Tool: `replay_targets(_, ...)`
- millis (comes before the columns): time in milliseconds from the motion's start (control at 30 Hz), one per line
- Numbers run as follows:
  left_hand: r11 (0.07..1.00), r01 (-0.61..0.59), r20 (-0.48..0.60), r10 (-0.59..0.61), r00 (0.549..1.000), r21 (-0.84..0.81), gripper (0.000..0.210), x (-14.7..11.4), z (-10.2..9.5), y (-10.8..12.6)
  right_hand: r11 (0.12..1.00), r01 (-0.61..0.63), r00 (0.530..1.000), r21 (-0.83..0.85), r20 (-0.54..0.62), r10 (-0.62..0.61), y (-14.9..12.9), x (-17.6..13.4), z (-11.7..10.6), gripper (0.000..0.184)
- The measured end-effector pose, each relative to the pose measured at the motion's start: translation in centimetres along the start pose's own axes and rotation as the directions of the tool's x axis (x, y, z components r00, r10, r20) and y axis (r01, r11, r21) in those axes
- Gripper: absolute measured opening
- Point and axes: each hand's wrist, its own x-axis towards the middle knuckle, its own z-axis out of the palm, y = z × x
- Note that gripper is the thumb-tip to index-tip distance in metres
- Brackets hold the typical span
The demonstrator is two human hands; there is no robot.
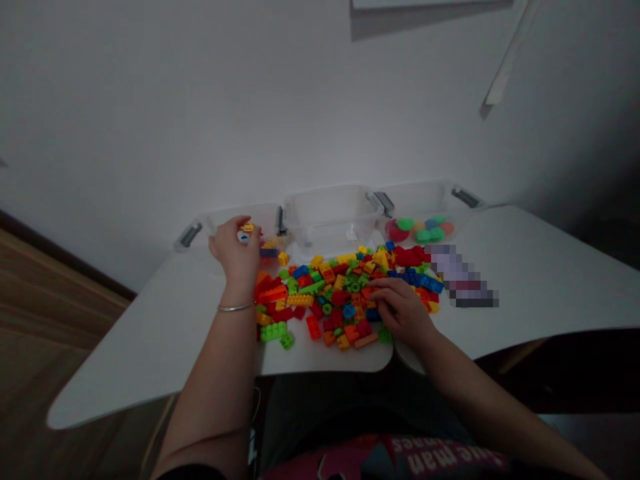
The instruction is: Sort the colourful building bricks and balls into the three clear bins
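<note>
Left hand (pixel 233 248) pinches a yellow block (pixel 248 228) over the left bin (pixel 273 217) by the tabletop (pixel 540 267)'s back edge, apparently sorting, release seemingly needed; right hand (pixel 403 311) at the pile (pixel 340 298) nearer the front edge, grip unclear

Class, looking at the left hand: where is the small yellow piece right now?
In the head view, the small yellow piece is left of centre, between the thumb and fingers of the left hand, by the leftmost clear bin.
</note>
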Motion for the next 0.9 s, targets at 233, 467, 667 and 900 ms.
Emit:
replay_targets(233,0.883,-0.129,0.120,0.083,0.989,0.451,0.039,-1.3,1.3,-0.1,1.000,-0.009,1.000,0.014,0.007,0.009,0.2,-0.1,0.1,0.020)
replay_targets(467,0.919,-0.107,0.169,0.045,0.985,0.379,0.039,-1.3,1.2,0.1,1.000,-0.019,1.000,0.021,0.002,0.019,0.2,-0.1,0.2,0.020)
replay_targets(667,0.933,-0.080,0.254,-0.012,0.967,0.350,0.057,-1.1,0.1,1.0,1.000,-0.020,1.000,0.015,0.004,0.020,0.1,0.0,0.2,0.019)
replay_targets(900,0.944,-0.268,0.276,0.209,0.938,0.194,0.056,-6.3,-1.2,3.7,0.999,-0.034,0.999,0.005,-0.010,0.034,0.2,0.0,0.2,0.020)
